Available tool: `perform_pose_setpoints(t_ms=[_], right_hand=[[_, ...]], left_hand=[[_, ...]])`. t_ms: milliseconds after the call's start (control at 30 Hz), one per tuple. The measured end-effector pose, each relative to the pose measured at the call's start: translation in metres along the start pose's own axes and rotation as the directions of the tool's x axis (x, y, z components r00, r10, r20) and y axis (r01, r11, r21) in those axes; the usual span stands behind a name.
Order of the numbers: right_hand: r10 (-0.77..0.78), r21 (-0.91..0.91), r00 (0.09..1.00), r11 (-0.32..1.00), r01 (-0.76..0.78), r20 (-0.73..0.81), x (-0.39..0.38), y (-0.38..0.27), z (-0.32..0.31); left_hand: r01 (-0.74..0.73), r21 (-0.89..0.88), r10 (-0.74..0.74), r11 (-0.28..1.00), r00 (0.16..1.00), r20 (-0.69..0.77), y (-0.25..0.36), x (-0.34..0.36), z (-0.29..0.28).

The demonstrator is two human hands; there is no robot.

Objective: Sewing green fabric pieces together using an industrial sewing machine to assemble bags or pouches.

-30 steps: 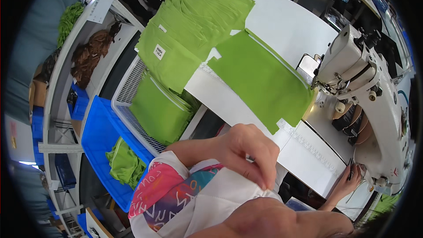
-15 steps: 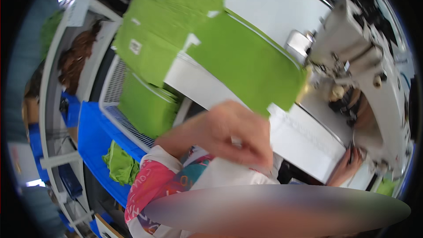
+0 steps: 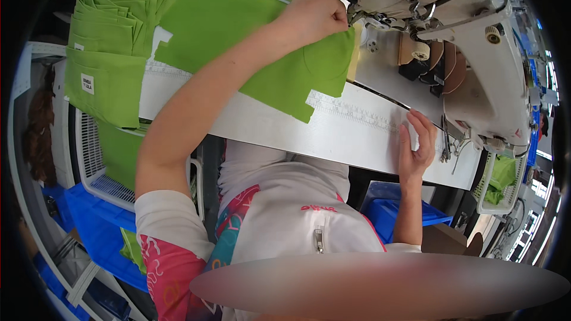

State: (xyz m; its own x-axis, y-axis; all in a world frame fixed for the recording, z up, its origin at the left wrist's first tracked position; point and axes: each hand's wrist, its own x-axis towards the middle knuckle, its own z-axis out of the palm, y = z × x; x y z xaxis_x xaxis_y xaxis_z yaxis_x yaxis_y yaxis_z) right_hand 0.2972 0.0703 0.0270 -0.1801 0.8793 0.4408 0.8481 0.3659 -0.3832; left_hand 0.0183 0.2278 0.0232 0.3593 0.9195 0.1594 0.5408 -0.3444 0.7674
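A flat green fabric panel (image 3: 256, 47) with a pale strip along its far edge lies on the white table beside the sewing machine (image 3: 476, 41). My left arm reaches across it. The fingers of my left hand (image 3: 315, 18) are closed on the panel's far right corner, close to the machine's needle area; the fingertips are partly hidden. Near the table's front edge, my right hand (image 3: 419, 145) rests with fingers apart and slightly curled, holding nothing. Small scissors or snips (image 3: 445, 148) lie just right of it.
Stacked green fabric pieces (image 3: 113, 47) overhang the table's left side. Below them stand a white basket (image 3: 92, 148) and a blue bin (image 3: 89, 217) with green cloth. Another white basket (image 3: 485, 196) hangs low right. Ruler markings (image 3: 357, 110) run along the white table.
My left hand has moved from above my lap to the panel's far right corner and closed on it. My right hand's fingers now show by the front edge. The view has turned.
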Motion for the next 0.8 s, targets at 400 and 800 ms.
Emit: perform_pose_setpoints(t_ms=[400, 800], right_hand=[[0.269, 0.525, 0.928, 0.767, -0.369, 0.259, 0.112, -0.01, 0.075], [0.39, 0.544, 0.918, 0.756, -0.364, 0.073, 0.119, -0.006, 0.087]], left_hand=[[-0.008, -0.154, -0.013, 0.988, 0.99, -0.14, -0.009, 0.0, 0.01], [-0.046, -0.163, 0.014, 0.986, 0.982, -0.188, -0.017, 0.002, 0.01]])
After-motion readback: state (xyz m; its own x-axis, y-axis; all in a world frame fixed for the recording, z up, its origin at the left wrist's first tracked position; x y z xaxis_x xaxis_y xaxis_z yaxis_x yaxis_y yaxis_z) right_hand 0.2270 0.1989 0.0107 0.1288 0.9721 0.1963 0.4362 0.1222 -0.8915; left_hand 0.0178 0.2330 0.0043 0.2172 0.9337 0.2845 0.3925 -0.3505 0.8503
